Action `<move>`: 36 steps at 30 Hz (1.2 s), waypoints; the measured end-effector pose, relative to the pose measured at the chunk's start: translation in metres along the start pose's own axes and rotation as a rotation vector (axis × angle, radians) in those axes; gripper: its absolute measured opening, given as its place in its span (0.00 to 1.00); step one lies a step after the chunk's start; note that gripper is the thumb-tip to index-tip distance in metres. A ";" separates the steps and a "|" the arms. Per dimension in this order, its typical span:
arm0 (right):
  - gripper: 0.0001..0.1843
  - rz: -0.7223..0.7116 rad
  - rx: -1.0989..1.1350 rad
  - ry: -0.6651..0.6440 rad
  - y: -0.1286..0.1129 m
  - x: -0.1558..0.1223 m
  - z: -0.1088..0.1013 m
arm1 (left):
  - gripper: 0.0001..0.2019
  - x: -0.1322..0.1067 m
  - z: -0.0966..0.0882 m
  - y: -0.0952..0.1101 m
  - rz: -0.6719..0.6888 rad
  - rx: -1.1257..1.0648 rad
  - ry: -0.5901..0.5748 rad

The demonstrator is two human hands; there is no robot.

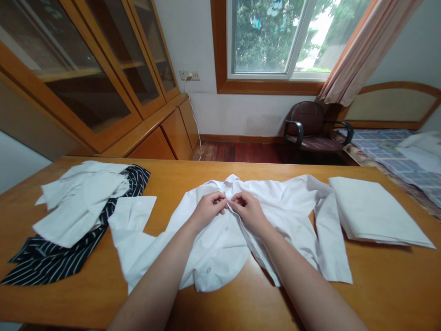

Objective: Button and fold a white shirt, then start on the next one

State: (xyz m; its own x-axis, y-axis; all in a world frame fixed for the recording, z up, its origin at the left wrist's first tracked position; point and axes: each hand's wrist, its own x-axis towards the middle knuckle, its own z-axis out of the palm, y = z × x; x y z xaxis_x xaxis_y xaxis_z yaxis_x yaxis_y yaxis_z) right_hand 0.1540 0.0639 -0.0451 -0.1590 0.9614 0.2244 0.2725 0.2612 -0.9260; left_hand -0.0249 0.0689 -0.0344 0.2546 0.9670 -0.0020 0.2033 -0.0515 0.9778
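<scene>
A white long-sleeved shirt (pixel 220 248) lies spread on the wooden table, collar toward the far edge and sleeves out to both sides. My left hand (pixel 211 207) pinches the front edge of the shirt just below the collar. Close against it, my right hand (pixel 248 210) grips the opposite front edge, fingertips nearly meeting those of the left. Whatever sits between the fingertips is too small to make out. Below the hands the two front panels part, with buttons visible on the left panel. The left sleeve's cuff (pixel 146 207) lies folded upward.
Left on the table (pixel 379 285) are crumpled white garments (pixel 79 197) over a black-and-white striped cloth (pixel 62 257). A folded white stack (pixel 375 209) lies right of the shirt. Beyond the table stand a glass-fronted cabinet (pixel 138 110), an armchair (pixel 310 124) and a bed (pixel 392 147).
</scene>
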 end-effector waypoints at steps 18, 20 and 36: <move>0.05 -0.086 -0.053 0.037 -0.001 0.000 0.001 | 0.10 0.000 -0.003 -0.002 -0.016 -0.050 -0.021; 0.04 -0.079 -0.057 0.041 -0.001 0.000 0.001 | 0.10 0.000 -0.003 -0.001 -0.009 -0.046 -0.024; 0.08 -0.047 -0.058 0.110 0.002 0.001 0.001 | 0.14 0.005 -0.003 -0.009 -0.018 -0.055 0.051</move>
State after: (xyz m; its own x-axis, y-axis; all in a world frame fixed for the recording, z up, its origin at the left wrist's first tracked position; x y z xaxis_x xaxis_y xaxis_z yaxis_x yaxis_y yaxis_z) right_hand 0.1532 0.0655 -0.0474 -0.0690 0.9508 0.3021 0.3221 0.3079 -0.8952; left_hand -0.0281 0.0746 -0.0422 0.2027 0.9792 -0.0109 0.1548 -0.0210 0.9877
